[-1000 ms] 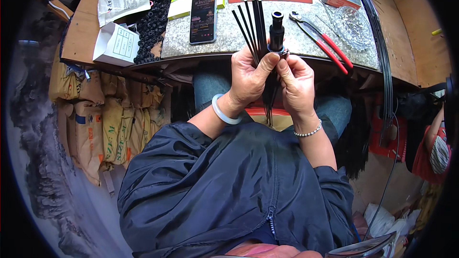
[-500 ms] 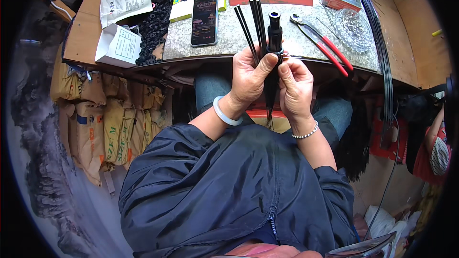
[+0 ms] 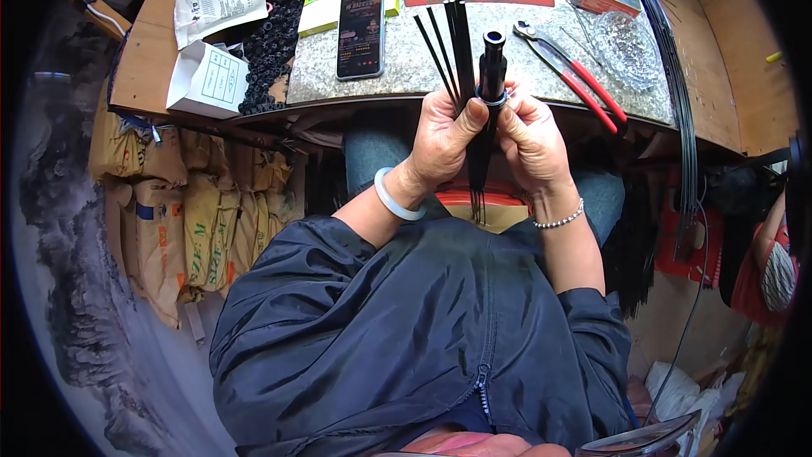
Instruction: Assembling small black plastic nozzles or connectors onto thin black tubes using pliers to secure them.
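rods (image 3: 459, 38) in left hand (image 3: 444, 134), right hand (image 3: 536, 140) pinching black tube (image 3: 492, 68)

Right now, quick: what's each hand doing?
Left hand: closed, holding the rods and the tube.
Right hand: closed at the tube's lower end; what it pinches is hidden.

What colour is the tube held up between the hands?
The tube is black; the head view shows it best.

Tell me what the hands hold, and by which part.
Left hand and right hand: black tube, near its ring. Left hand also: black rods, below their upper ends.
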Tool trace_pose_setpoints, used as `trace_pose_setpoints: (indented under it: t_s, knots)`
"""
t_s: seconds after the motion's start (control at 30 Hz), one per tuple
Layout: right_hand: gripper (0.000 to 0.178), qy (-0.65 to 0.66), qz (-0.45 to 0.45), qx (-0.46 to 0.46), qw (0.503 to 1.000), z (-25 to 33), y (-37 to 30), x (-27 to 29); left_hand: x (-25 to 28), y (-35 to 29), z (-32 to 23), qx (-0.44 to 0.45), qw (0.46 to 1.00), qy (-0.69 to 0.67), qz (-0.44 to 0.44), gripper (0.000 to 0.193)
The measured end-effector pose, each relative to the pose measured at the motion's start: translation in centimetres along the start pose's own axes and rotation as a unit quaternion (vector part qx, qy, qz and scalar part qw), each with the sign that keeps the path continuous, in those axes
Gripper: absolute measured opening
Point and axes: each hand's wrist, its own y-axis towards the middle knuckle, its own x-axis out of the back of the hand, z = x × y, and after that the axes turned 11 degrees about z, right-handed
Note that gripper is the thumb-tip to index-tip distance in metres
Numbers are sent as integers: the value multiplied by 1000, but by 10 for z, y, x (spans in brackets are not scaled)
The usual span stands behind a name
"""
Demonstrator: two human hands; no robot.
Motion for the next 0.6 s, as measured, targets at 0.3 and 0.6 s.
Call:
trace_pose_setpoints:
  t_s: [0.3,0.6]
  knots:
    - [27,-397,-26,-82,914,-39,-17,-22,13,23,-32,-13,996,-64,65,66]
    - [28,-519,-20,12,854,-40,-22,-13,-14,16,-54,129,982,133,43,24]
